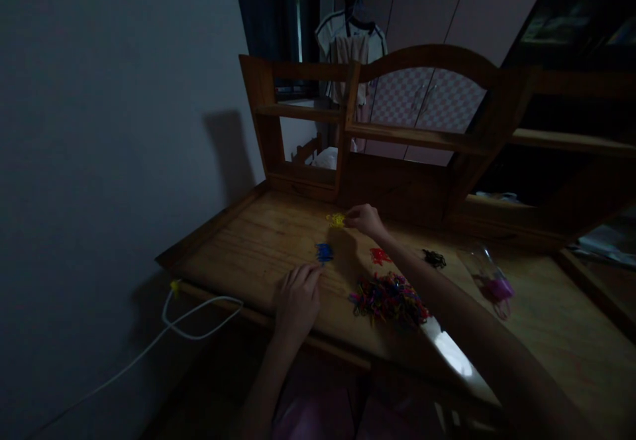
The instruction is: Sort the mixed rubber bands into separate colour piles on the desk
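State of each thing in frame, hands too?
Yellow pile: loose
Blue pile: loose
Red pile: loose
Black pile: loose
Mixed pile: heaped, colours jumbled
Right hand: at yellow pile, grip unclear
Left hand: back up, by blue pile
Clear container: lying down
White cable: looped
Shirt: hanging
Wardrobe doors: shut

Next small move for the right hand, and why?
Probably let any held piece drop onto the yellow pile: the right hand is at its edge, grip unclear, and the blue pile, red pile and black pile lie separately.
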